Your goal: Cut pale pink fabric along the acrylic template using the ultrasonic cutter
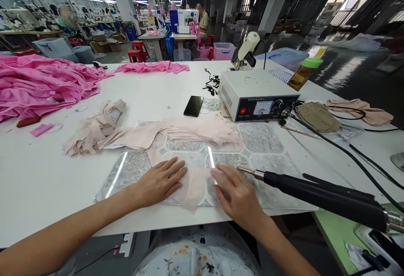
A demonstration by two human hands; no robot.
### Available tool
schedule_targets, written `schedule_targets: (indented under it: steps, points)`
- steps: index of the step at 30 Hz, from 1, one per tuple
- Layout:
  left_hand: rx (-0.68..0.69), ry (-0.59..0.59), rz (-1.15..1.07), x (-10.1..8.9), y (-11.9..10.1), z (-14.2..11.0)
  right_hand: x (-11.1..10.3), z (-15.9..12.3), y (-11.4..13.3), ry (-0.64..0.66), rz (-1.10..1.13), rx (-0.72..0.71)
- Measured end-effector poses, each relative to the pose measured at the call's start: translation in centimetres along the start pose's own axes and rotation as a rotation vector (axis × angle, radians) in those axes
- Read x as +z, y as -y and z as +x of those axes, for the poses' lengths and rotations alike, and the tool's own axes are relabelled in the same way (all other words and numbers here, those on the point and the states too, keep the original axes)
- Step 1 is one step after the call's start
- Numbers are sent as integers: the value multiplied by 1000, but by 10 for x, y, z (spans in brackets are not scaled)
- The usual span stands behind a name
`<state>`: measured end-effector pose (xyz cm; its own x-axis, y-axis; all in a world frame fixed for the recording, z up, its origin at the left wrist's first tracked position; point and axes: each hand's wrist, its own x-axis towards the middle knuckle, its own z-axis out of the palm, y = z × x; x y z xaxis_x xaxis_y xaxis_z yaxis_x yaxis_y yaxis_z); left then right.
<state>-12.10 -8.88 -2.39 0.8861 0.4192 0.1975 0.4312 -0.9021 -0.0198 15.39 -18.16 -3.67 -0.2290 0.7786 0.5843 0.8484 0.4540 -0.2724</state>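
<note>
My left hand (166, 180) lies flat, fingers stretched, on a thin pale pink fabric piece (193, 187) that overlaps the front edge of a clear patterned mat (271, 139). At the fabric's right edge is my right hand (235, 189), slightly blurred, with its fingers apart and nothing seen in them. Just right of it rests a black-handled tool (315, 194) with a thin metal tip, its tip close behind my right fingers. Behind both hands, a layered stack of pale pink fabric (202, 133) spreads over the mat.
A crumpled beige cloth bundle (93, 128) lies at left, before a pink fabric heap (47, 82). Farther back are a phone (193, 106), a white control box (259, 93) with a cable, and a green-lidded bottle (304, 74). A person (203, 19) is at a distant sewing machine.
</note>
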Motion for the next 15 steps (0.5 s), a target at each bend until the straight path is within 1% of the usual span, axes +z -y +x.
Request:
schedule_targets:
  steps: [2, 3, 5, 8, 10, 12, 14, 15]
  points:
    - [10, -7, 12, -1, -1, 0, 5, 7, 7, 41, 49, -63]
    - [17, -5, 20, -3, -1, 0, 7, 10, 7, 47, 54, -60]
    - [32, 6, 43, -8, -1, 1, 6, 9, 3, 25, 38, -9]
    - [74, 15, 43, -18, 0, 8, -4, -5, -9, -38, 1, 96]
    - [133, 29, -2, -23, 1, 21, -12, -17, -15, -77, 13, 125]
    - [228, 52, -60, -26, 3, 38, -19, -30, -17, -141, 58, 154]
    - [335, 79, -111, -26, 6, 56, -22, -43, -17, -220, 92, 229]
    - [383, 93, -133, -24, 8, 65, -24, -50, -17, -262, 101, 296]
